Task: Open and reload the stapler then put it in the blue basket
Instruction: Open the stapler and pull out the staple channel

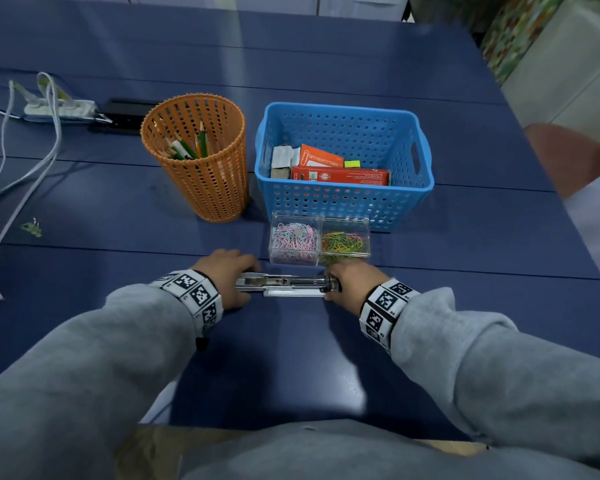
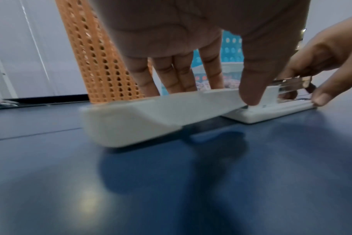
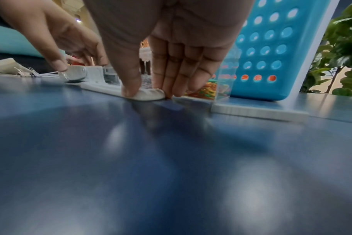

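A white and metal stapler [image 1: 288,285] lies swung open flat on the blue table, its metal staple channel facing up. My left hand [image 1: 243,275] grips its white top arm [image 2: 151,114], thumb [image 2: 249,89] on the near side and fingers behind. My right hand [image 1: 333,285] pinches the far end of the white base [image 3: 149,95] between thumb and fingers. The blue basket [image 1: 343,112] stands behind the stapler, slightly to the right, with boxes inside. No loose staples are visible.
A clear two-part box of paper clips [image 1: 319,240] sits just behind the stapler, touching the basket's front. An orange mesh pencil cup [image 1: 198,157] stands left of the basket. A power strip with cables [image 1: 59,109] and a green binder clip [image 1: 32,226] lie far left.
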The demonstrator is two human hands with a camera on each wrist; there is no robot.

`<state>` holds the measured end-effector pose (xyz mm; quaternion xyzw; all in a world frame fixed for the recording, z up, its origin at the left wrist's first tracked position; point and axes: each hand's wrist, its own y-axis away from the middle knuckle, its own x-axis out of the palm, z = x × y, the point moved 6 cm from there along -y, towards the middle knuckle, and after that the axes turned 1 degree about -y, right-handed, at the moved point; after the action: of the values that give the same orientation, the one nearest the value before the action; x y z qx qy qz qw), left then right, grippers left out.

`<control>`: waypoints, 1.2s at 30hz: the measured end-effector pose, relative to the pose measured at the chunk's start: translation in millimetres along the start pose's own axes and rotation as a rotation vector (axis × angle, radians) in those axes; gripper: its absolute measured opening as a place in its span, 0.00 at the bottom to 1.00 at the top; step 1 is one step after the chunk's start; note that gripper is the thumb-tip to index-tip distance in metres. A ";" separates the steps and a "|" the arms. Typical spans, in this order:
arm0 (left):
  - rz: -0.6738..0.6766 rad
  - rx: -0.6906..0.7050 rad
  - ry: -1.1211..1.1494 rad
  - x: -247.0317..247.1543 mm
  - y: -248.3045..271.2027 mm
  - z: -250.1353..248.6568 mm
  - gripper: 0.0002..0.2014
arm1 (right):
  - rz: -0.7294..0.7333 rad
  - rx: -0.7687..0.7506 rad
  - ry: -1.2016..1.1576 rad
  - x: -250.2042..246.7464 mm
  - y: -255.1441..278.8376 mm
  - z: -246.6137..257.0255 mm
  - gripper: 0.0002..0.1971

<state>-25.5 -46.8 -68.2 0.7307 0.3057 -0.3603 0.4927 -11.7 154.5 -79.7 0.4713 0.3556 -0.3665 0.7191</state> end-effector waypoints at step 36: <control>-0.018 0.135 0.218 15.6 -18.5 -41.5 0.18 | -0.089 -0.158 -0.060 -26.9 22.6 8.1 0.10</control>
<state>-22.3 -0.3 -79.8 0.7944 0.3387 -0.3030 0.4030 -3.7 158.6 -44.8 0.3856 0.3822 -0.3830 0.7474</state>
